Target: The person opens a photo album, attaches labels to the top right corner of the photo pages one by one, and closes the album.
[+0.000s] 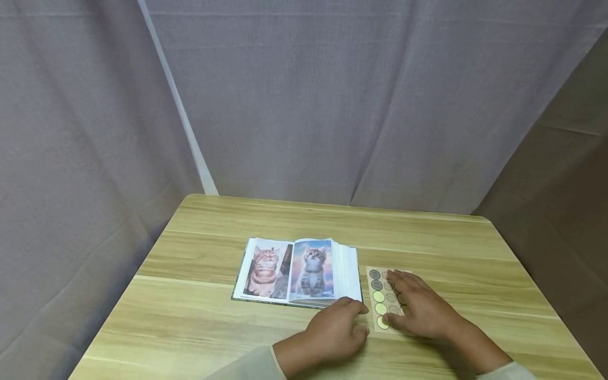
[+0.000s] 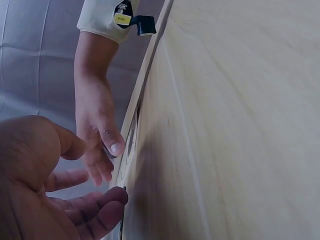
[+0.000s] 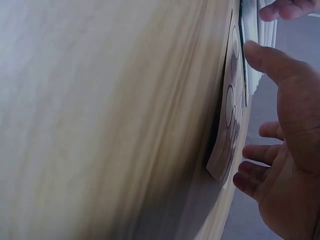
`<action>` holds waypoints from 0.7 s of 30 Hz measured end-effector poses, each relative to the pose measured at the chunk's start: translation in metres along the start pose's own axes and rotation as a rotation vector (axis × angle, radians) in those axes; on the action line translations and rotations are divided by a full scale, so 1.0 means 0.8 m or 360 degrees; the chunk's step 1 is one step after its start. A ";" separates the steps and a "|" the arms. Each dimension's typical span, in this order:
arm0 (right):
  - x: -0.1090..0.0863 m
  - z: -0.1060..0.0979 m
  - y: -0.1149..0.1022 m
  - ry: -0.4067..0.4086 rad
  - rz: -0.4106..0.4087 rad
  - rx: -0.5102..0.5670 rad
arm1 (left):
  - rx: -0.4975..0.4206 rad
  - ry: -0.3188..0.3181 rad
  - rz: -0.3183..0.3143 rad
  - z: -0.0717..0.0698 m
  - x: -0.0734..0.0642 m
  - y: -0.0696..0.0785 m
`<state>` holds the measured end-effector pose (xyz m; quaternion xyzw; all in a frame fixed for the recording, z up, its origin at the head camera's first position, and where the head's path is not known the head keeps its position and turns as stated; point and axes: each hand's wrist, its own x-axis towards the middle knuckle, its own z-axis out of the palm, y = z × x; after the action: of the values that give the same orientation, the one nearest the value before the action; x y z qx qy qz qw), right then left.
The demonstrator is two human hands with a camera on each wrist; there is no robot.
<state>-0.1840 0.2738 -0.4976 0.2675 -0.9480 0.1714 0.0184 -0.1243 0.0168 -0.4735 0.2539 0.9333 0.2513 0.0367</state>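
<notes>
Right hand [image 1: 420, 310], loosely spread and apparently unclenched, covers part of a sheet of circles [image 1: 385, 304] on the worktop [image 1: 180, 327], best steadied flat, beside an open photo album [image 1: 296, 272]; left hand [image 1: 336, 330] relaxed, empty.

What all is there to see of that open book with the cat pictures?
The book lies open on the wood-patterned table, a thin dark cover edge showing beyond white, paper-like pages. The left picture shows an orange cat, the right picture a grey tabby kitten against pink and blue. The left hand is at the book's near right corner; whether they touch is unclear.
</notes>
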 end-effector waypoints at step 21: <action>-0.006 0.000 0.006 -0.0046 0.0092 0.0008 | -0.0199 -0.0020 -0.0230 0.017 0.036 0.023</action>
<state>-0.1827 0.2801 -0.4994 0.2425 -0.9551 0.1703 -0.0010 -0.1385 0.0506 -0.4747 0.1848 0.9314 0.3040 0.0765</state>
